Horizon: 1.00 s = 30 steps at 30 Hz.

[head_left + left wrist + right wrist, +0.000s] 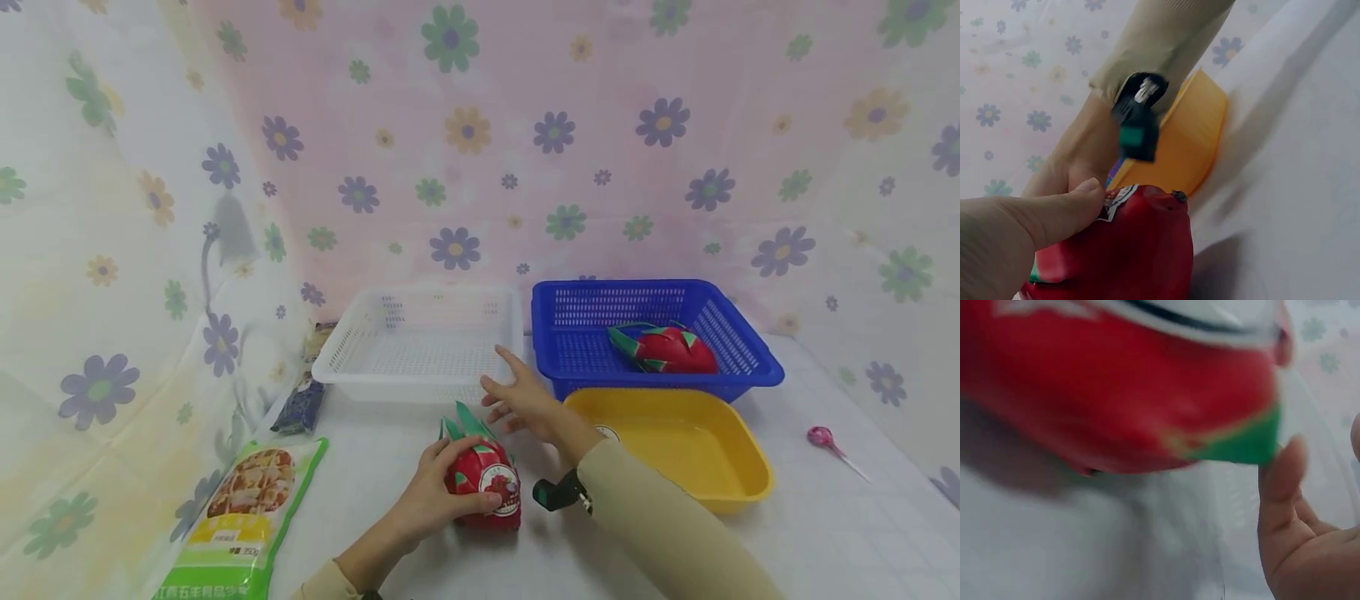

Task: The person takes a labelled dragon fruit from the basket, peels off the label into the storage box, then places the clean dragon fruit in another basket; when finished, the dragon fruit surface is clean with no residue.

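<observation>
My left hand [431, 493] grips a red dragon fruit [480, 477] with long green leaves and a round white label. Its thumb lies across the label, and the fingers reach over the top. In the left wrist view, the same dragon fruit [1147, 250] shows a dark spot at its end. My right hand [525, 404] holds nothing; its fingers are spread beyond the fruit, near the front of the white basket [420, 387]. Blurred red and green fruit fills the upper part of the right wrist view, with the right hand [1300, 544] beside a green tip.
Inside the blue basket [543, 367] lies another dragon fruit [678, 350]. A yellow tub [757, 467] stands in front of it, under my right forearm. At right is a pink lollipop [821, 437]. A green-edged food bag [240, 517] and dark packets [300, 407] lie at left.
</observation>
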Tool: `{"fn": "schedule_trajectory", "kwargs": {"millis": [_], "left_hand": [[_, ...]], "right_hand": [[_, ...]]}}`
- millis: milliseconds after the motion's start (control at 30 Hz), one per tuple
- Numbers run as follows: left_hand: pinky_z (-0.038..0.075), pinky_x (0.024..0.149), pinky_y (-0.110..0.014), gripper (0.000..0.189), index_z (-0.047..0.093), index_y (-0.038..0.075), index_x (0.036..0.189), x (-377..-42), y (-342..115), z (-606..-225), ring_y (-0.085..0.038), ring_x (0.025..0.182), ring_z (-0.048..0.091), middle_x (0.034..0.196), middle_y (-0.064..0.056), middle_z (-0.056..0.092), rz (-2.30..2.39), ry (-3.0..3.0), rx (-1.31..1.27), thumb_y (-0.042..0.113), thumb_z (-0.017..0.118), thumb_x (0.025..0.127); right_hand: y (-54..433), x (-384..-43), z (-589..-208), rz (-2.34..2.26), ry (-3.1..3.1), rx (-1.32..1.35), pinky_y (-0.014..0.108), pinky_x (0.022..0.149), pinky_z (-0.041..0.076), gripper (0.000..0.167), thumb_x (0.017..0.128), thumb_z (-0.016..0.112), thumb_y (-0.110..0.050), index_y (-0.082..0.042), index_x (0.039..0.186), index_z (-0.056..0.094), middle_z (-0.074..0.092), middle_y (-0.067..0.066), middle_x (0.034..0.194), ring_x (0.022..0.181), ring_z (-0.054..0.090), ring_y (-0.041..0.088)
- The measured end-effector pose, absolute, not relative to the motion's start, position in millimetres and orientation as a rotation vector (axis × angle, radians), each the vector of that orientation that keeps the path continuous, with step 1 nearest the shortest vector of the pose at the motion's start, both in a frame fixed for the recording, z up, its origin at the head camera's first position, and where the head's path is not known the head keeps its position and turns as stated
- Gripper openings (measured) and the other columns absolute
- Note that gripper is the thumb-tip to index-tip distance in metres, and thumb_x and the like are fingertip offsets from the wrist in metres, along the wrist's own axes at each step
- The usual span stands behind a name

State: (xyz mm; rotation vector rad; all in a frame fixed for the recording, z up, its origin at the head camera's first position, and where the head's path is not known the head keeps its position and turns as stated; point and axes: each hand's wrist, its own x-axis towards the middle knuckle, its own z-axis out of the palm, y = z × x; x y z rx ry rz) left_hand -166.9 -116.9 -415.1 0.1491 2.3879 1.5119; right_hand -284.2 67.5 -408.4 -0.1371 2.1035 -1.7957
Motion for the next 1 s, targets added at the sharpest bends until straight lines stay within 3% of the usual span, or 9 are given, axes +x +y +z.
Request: {"fn": "schedule_trajectory", "kwargs": {"millis": [133,300,533,667,833,1000], "left_hand": [[0.049,0.095,-0.066,0.077,0.045,0.034,0.144,-170.9,-120.6,-417.6,-0.051,0.132,0.037,0.156,-0.025,0.018,1.509,2.371,0.188,0.042,0.082,0.077],[0.046,0.099,-0.066,0.077,0.045,0.035,0.144,-177.0,-125.1,-418.9,-0.050,0.135,0.035,0.157,-0.024,0.017,1.522,2.361,0.245,0.041,0.082,0.077],[0.050,0.097,-0.062,0.076,0.045,0.036,0.143,-179.9,-127.5,-420.4,-0.047,0.135,0.035,0.158,-0.020,0.017,1.512,2.342,0.260,0.040,0.082,0.077],[0.052,0.095,-0.060,0.076,0.045,0.037,0.143,-179.9,-127.2,-421.4,-0.045,0.134,0.037,0.157,-0.019,0.020,1.504,2.336,0.271,0.039,0.082,0.077],[0.048,0.100,-0.062,0.075,0.044,0.039,0.142,-178.6,-128.4,-423.4,-0.044,0.135,0.036,0.159,-0.019,0.017,1.519,2.335,0.312,0.042,0.082,0.077],[0.049,0.100,-0.060,0.074,0.044,0.039,0.142,-177.2,-127.8,-423.9,-0.042,0.133,0.038,0.157,-0.017,0.020,1.525,2.328,0.348,0.041,0.081,0.078]], "right_hand": [[67.0,-260.8,-408.3,-1.756,2.148,-0.228,0.040,0.081,0.059,0.084,0.094,0.064,-0.038,-0.046,0.155,0.007,0.053,0.019,0.133,0.104,0.063,0.027],[75.3,-226.7,-402.6,-1.600,2.291,-0.321,0.056,0.099,0.051,0.079,0.090,0.068,-0.042,-0.033,0.156,0.024,0.049,0.013,0.142,0.127,0.052,0.032],[88.3,-196.8,-402.3,-1.561,2.224,-0.406,0.054,0.100,0.051,0.067,0.092,0.067,-0.040,-0.018,0.149,0.042,0.047,0.012,0.148,0.132,0.047,0.037],[91.0,-189.0,-408.6,-1.551,2.268,-0.441,0.056,0.102,0.049,0.059,0.091,0.068,-0.040,-0.020,0.144,0.050,0.046,0.010,0.150,0.135,0.046,0.038],[91.5,-184.6,-416.4,-1.479,2.351,-0.553,0.053,0.103,0.049,0.059,0.092,0.067,-0.039,-0.020,0.145,0.050,0.038,0.009,0.157,0.139,0.043,0.040],[92.1,-181.3,-419.8,-1.500,2.369,-0.539,0.048,0.100,0.053,0.057,0.090,0.069,-0.039,-0.016,0.141,0.054,0.040,0.008,0.157,0.135,0.049,0.040]]}}
